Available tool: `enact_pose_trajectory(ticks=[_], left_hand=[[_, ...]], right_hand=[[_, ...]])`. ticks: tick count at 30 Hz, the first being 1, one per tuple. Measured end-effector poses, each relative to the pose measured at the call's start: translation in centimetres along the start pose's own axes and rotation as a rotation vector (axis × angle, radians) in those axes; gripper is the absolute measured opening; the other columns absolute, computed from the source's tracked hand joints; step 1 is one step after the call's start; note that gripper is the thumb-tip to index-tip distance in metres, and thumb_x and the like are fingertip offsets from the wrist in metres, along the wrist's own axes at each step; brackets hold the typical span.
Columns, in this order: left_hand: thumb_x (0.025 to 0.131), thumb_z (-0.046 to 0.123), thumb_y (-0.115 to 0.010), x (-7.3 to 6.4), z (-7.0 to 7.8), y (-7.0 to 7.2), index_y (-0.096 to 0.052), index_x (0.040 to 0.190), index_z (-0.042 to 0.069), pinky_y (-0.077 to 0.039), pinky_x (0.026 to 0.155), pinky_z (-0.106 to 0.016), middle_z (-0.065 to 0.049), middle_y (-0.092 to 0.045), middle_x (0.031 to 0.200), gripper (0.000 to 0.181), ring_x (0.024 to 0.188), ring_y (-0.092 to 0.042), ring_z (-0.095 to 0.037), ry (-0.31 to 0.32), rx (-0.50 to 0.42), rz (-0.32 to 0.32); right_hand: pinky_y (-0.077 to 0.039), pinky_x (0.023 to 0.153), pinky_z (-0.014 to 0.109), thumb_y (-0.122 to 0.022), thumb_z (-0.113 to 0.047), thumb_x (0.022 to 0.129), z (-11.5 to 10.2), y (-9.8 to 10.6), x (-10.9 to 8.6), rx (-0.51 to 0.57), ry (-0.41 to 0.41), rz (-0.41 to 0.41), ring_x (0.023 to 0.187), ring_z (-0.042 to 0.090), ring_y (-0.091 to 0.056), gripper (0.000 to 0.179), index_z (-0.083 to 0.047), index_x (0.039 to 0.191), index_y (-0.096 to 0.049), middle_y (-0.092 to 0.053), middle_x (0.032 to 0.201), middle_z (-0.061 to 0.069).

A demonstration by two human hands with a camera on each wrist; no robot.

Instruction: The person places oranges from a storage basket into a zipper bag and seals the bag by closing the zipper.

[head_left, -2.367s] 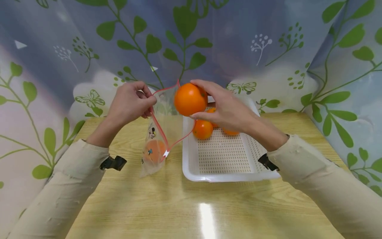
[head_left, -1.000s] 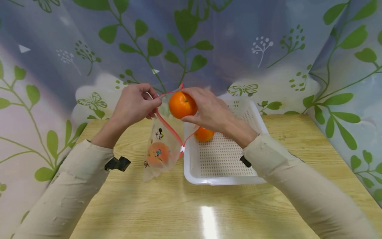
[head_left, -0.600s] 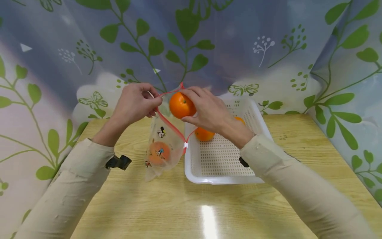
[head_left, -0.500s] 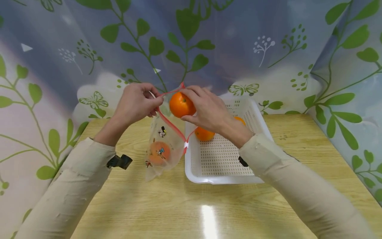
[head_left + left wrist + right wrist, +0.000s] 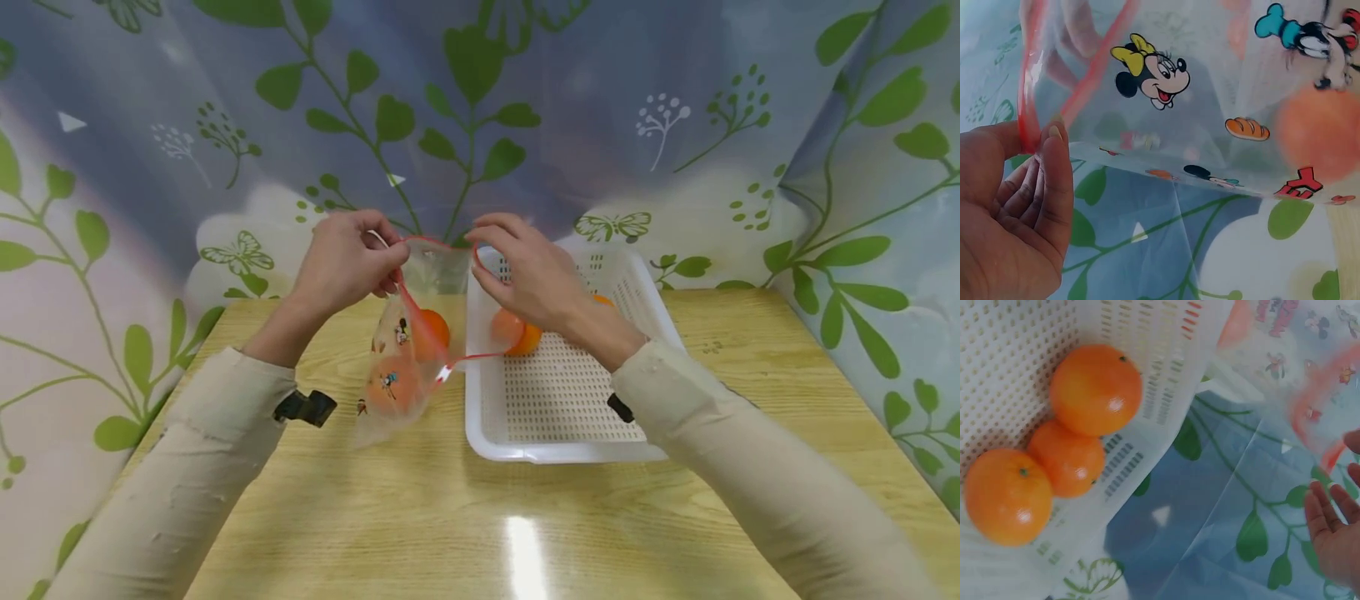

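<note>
My left hand pinches the red zip edge of a clear cartoon-printed zip bag, between thumb and forefinger in the left wrist view. The bag hangs with its mouth spread, a white slider on its near side. Inside, one orange lies at the bottom and another orange is just above it. My right hand is at the right side of the mouth, fingers parted and holding nothing. The red edge runs close by its fingertips in the head view.
A white perforated basket stands right of the bag on the wooden table. Three oranges lie in it: a large orange, a small orange and another large orange. A leaf-patterned curtain closes off the back.
My right hand brought an orange to the bag's mouth and let it go; it has dropped inside above the first one. The mouth has widened to the right. My left hand kept its pinch.
</note>
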State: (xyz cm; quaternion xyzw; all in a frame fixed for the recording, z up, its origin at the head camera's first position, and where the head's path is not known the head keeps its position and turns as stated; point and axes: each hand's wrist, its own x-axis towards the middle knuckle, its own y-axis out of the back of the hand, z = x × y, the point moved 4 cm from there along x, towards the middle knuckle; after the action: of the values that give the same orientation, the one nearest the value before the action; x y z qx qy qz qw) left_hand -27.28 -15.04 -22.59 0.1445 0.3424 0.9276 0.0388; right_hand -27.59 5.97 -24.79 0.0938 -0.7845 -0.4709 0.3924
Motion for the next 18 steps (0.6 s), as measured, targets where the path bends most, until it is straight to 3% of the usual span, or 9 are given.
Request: enact_pose_trajectory(ticks=[6,15,18], left_hand=[[0.091,0.015,-0.058,0.0,-0.3,0.2,-0.06,0.089,0.004,-0.055,0.051,-0.032,-0.012,-0.065,0.063,0.011,0.053,-0.064,-0.024,0.01,-0.012,0.019],[0.091,0.014,-0.057,-0.1,-0.4,0.5,-0.06,0.089,0.004,-0.054,0.05,-0.032,-0.011,-0.065,0.062,0.01,0.052,-0.064,-0.024,0.002,-0.014,0.036],[0.091,0.013,-0.057,-0.1,-0.4,0.6,-0.06,0.089,0.004,-0.054,0.049,-0.032,-0.011,-0.065,0.062,0.01,0.052,-0.064,-0.024,-0.001,-0.013,0.038]], right_hand=[[-0.044,0.096,0.038,-0.06,-0.022,0.094,1.9,0.7,-0.7,0.043,-0.077,-0.01,0.121,0.02,-0.048,0.033,-0.012,0.125,-0.059,-0.049,0.135,0.004],[-0.046,0.094,0.04,-0.054,-0.023,0.097,5.6,0.6,-2.0,0.178,-0.293,-0.114,0.114,0.025,-0.052,0.035,-0.012,0.13,-0.056,-0.046,0.136,0.005],[-0.045,0.095,0.041,-0.053,-0.025,0.097,6.5,0.4,-2.5,0.167,-0.343,-0.152,0.114,0.025,-0.051,0.036,-0.011,0.13,-0.055,-0.047,0.135,0.006]])
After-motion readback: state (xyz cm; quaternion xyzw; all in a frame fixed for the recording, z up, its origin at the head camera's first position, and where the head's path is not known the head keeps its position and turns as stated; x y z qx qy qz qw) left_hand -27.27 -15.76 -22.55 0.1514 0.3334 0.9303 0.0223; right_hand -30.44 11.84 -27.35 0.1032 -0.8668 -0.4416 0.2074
